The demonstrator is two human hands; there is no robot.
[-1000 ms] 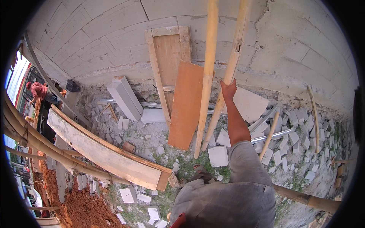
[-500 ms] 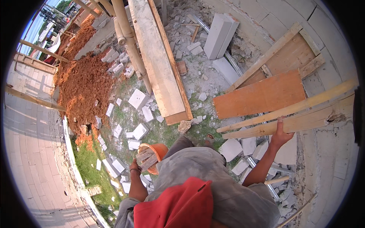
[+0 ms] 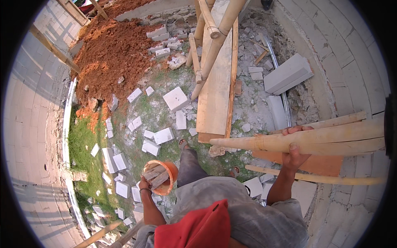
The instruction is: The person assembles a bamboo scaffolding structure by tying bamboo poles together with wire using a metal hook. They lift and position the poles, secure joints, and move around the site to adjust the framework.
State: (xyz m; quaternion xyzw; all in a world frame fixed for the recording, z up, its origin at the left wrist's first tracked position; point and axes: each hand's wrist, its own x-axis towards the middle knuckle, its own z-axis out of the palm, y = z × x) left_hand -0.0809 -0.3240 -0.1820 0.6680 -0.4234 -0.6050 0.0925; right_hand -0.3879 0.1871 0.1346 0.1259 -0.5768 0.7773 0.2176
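At my left side, my left hand (image 3: 145, 184) is closed at the rim of an orange bucket (image 3: 172, 169); whether it grips the rim or a handle I cannot tell. Flat, grey-brown wooden pieces (image 3: 158, 175) stick out of the bucket beside my fingers. On the right, my right hand (image 3: 296, 148) is wrapped round a thick, pale bamboo pole (image 3: 248, 143), thumb on the near side and fingertips over the far side. The pole lies roughly level across the view, with a lengthwise crack. A thinner pole (image 3: 326, 178) lies nearer to me, apart from the hand.
White block pieces (image 3: 164, 135) litter the grass around my feet. Ahead stand bamboo supports (image 3: 219, 45) beside a long plank (image 3: 215, 82). Red soil (image 3: 111, 53) is heaped at far left. An orange-brown board (image 3: 318, 164) lies under the pole; block walls (image 3: 347, 53) border the right.
My view has swung and my feet have stepped forward. My right hand has moved from the pole's edge to a full grip, and the pole has risen off the thinner one. The bucket stays in my left.
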